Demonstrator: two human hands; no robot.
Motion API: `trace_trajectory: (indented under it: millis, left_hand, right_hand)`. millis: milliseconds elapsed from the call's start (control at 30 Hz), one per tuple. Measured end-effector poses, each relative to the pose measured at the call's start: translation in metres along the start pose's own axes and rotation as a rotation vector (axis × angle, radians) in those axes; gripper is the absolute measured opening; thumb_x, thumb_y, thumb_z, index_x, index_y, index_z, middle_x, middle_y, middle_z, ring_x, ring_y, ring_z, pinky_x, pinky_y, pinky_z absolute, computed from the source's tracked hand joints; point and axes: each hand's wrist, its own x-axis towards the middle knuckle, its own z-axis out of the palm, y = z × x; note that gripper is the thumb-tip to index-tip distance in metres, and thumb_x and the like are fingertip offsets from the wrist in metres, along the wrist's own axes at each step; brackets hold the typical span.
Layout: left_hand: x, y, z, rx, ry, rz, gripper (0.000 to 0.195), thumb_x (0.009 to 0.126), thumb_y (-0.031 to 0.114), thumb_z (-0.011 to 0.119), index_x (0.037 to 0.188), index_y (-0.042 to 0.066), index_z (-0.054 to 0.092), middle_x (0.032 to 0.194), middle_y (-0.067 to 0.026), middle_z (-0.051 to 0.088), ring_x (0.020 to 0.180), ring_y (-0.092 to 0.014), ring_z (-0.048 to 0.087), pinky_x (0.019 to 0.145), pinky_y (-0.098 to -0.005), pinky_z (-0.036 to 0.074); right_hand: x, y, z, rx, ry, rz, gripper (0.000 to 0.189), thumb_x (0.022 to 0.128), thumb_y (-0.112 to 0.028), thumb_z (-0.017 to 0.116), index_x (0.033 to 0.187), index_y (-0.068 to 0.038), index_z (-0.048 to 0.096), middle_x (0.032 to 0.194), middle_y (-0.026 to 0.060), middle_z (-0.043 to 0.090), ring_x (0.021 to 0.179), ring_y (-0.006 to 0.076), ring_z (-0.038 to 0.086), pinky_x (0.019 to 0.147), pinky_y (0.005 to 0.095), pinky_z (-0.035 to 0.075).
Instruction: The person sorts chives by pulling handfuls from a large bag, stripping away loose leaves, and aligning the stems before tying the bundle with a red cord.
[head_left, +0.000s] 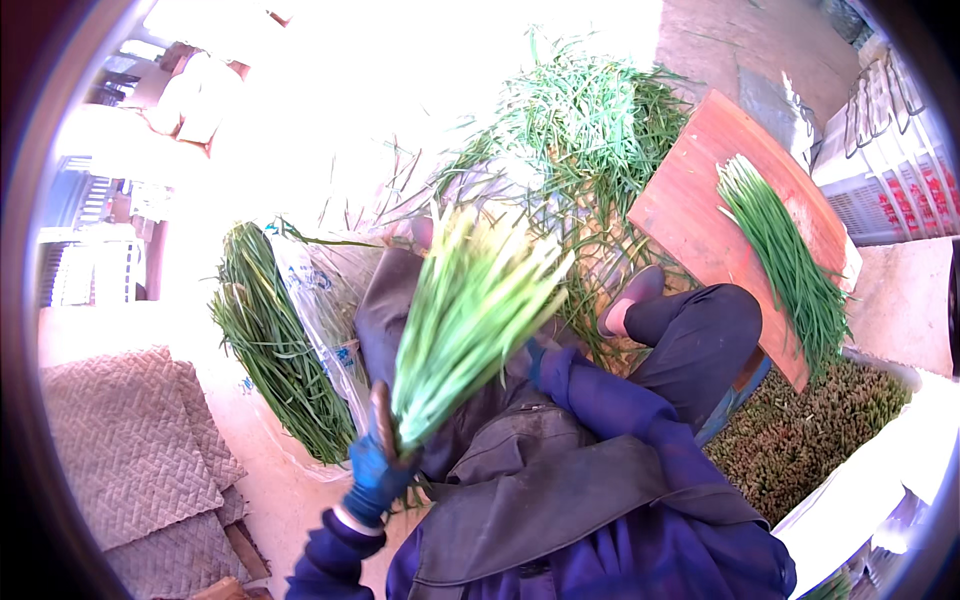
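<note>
My left hand (381, 457), in a blue glove, is closed around the lower end of a bundle of long green stalks (465, 322). The bundle fans out upward with pale, blurred tips. Near the bundle's right side is my right hand (531, 361), mostly hidden behind it and the sleeve; whether it touches the stalks cannot be told. A second, neat bundle of green stalks with white ends (784, 259) lies on a reddish wooden board (679, 202) to the right. Left of my legs, more green stalks (281, 352) lie in a clear plastic bag (319, 300).
A loose heap of green leaves (592, 120) lies on the floor beyond my feet. Right of me are a container of densely packed brownish-green stalk ends (817, 427) and a white plastic crate (877, 161). Woven mats (135, 450) lie at the lower left.
</note>
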Motion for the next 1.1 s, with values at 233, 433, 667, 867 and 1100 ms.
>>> trace_trajectory:
  millis: [233, 433, 667, 867, 1100]
  left_hand:
    - [-0.083, -0.028, 0.046, -0.112, -0.365, -0.192, 0.095, 0.072, 0.036, 0.075, 0.146, 0.006, 0.023, 0.123, -0.0222, 0.054, 0.092, -0.038, 0.063, 0.072, -0.0396, 0.051]
    - [0.011, -0.060, -0.006, -0.549, -0.144, -0.011, 0.093, 0.071, 0.029, 0.081, 0.142, -0.001, 0.029, 0.126, -0.0156, 0.054, 0.109, -0.025, 0.057, 0.089, -0.0348, 0.047]
    - [0.087, -0.023, 0.080, -1.452, -0.737, -0.174, 0.075, 0.076, 0.027, 0.078, 0.135, 0.000, 0.040, 0.122, -0.0082, 0.056, 0.107, -0.015, 0.054, 0.096, -0.0296, 0.041]
    - [0.079, -0.006, 0.088, -1.727, -0.830, -0.379, 0.046, 0.079, -0.001, 0.068, 0.122, 0.002, 0.052, 0.103, -0.0023, 0.063, 0.087, -0.006, 0.060, 0.078, -0.0197, 0.048]
    - [0.062, -0.001, 0.081, -1.666, -0.751, -0.411, 0.047, 0.078, -0.001, 0.069, 0.122, 0.001, 0.052, 0.105, -0.0016, 0.062, 0.091, -0.008, 0.060, 0.079, -0.0217, 0.048]
  right_hand:
    - [0.026, -0.020, -0.002, 0.673, -0.241, 0.044, 0.056, 0.095, -0.046, 0.042, 0.133, -0.005, 0.045, 0.121, 0.0164, 0.057, 0.117, 0.0306, 0.051, 0.099, 0.0443, 0.043]
    - [0.012, -0.056, 0.028, 0.588, -0.281, -0.006, 0.052, 0.095, -0.043, 0.044, 0.125, -0.001, 0.052, 0.101, 0.0137, 0.064, 0.102, 0.0282, 0.058, 0.086, 0.0411, 0.050]
    - [-0.006, -0.082, 0.079, 0.327, -0.071, -0.077, 0.045, 0.095, -0.040, 0.046, 0.121, -0.004, 0.053, 0.094, 0.0096, 0.063, 0.084, 0.0219, 0.061, 0.075, 0.0381, 0.053]
    - [-0.045, -0.112, 0.014, 0.147, 0.253, -0.274, 0.047, 0.090, -0.042, 0.056, 0.121, -0.006, 0.054, 0.099, 0.0086, 0.063, 0.088, 0.0206, 0.063, 0.077, 0.0368, 0.055]
    - [-0.074, -0.119, 0.001, -0.277, 0.273, 0.019, 0.059, 0.092, -0.046, 0.050, 0.138, -0.011, 0.038, 0.120, 0.0127, 0.052, 0.099, 0.0228, 0.057, 0.081, 0.0345, 0.050]
